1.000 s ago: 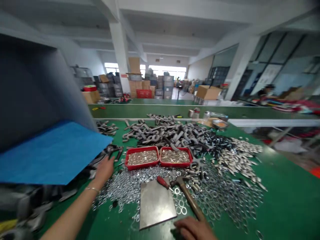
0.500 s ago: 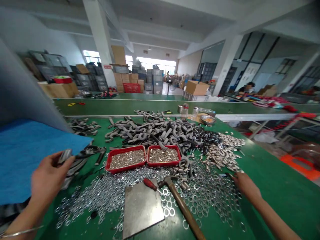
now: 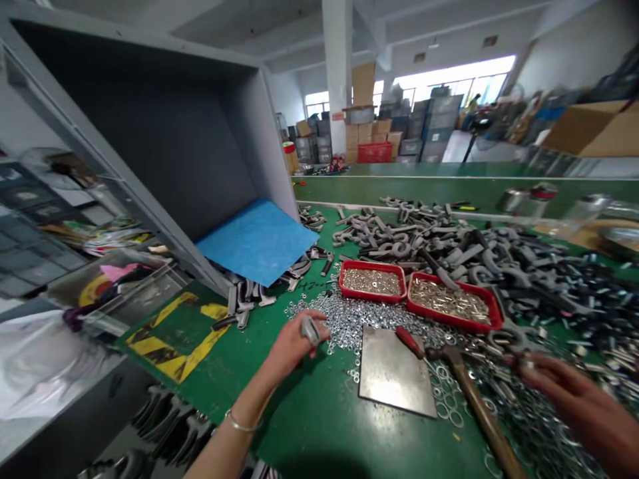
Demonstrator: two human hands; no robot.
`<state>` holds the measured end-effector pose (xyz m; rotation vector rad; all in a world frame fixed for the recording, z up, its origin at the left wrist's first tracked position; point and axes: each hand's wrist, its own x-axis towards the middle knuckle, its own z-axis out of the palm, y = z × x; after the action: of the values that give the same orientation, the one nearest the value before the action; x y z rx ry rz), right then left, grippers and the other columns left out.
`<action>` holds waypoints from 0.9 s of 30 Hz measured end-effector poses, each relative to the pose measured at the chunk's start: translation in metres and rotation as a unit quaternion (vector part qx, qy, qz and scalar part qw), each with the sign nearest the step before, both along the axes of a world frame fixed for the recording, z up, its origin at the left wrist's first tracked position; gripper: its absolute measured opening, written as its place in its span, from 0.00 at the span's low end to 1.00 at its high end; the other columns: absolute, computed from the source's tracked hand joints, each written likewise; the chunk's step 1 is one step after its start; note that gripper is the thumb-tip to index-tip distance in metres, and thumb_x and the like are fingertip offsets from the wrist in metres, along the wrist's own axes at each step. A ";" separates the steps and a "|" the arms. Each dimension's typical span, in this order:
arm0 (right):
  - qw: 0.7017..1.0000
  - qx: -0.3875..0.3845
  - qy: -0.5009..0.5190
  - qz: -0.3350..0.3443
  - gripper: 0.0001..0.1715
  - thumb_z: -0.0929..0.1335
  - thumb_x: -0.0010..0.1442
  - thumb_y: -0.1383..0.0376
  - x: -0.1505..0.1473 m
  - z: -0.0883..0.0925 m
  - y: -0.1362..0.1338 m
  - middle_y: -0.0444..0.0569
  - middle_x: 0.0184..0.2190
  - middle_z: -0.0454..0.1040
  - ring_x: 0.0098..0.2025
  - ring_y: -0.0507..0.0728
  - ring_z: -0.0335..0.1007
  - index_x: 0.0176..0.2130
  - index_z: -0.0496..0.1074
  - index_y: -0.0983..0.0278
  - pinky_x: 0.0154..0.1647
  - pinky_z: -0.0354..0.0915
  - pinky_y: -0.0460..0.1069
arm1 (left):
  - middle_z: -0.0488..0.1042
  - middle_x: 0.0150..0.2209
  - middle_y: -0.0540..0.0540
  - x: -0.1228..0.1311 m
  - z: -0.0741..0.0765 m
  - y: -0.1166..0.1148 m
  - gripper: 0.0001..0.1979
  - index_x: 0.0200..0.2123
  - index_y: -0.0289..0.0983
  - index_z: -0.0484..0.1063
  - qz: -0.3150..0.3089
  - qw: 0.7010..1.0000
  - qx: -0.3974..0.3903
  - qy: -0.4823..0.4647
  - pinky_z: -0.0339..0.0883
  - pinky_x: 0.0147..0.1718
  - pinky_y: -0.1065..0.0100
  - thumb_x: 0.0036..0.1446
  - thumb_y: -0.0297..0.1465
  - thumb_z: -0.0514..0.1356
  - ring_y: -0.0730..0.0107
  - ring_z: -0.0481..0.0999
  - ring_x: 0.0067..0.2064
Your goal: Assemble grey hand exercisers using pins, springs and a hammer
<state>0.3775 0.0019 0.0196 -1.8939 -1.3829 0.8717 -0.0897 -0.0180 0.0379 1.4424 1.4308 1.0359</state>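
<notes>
My left hand is shut on a small steel fitting, just above the green bench and at the edge of a spread of zinc washers. At the right, my right hand pinches a small metal piece, partly blurred, over more washers. Between my hands lie a flat steel plate, a red-handled screwdriver and a wooden-handled hammer. Behind the plate stand two red trays of small metal parts.
A heap of dark metal hook-shaped castings fills the bench behind the trays. A blue sheet lies against a grey metal cabinet at the left. Yellow-black hazard tape marks the bench's left corner, beyond which the bench edge drops away.
The view has swung left, bringing the grey cabinet fully into sight. My left hand has moved from near the blue sheet to the washers. My right hand now pinches a small piece.
</notes>
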 end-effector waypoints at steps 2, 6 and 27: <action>0.989 -0.055 0.135 0.034 0.24 0.74 0.48 0.46 -0.055 0.000 -0.008 0.54 0.45 0.78 0.46 0.67 0.74 0.41 0.76 0.55 0.43 0.67 0.58 | 0.76 0.38 0.45 0.004 -0.025 -0.005 0.10 0.42 0.37 0.71 -0.026 0.975 -0.036 0.216 0.66 0.35 0.68 0.55 0.32 0.62 0.65 0.75 0.35; 0.896 -0.113 0.410 0.126 0.21 0.76 0.50 0.53 -0.146 0.002 -0.029 0.42 0.32 0.73 0.31 0.53 0.70 0.39 0.71 0.59 0.33 0.67 0.48 | 0.75 0.44 0.41 0.007 -0.054 -0.002 0.13 0.39 0.36 0.71 -0.033 0.936 -0.046 0.348 0.64 0.46 0.63 0.49 0.19 0.57 0.59 0.74 0.46; 0.796 -0.196 0.553 0.150 0.18 0.71 0.60 0.53 -0.204 -0.026 -0.056 0.35 0.19 0.64 0.13 0.42 0.42 0.31 0.63 0.61 0.09 0.46 0.38 | 0.77 0.26 0.45 0.092 -0.041 -0.053 0.15 0.38 0.32 0.73 -0.066 0.950 -0.149 -0.266 0.66 0.30 0.70 0.53 0.38 0.67 0.69 0.76 0.28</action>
<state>0.1739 -0.0540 -0.0065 -0.9633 -0.7430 2.1007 0.0024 -0.0710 -0.0035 0.9320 1.0277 0.9787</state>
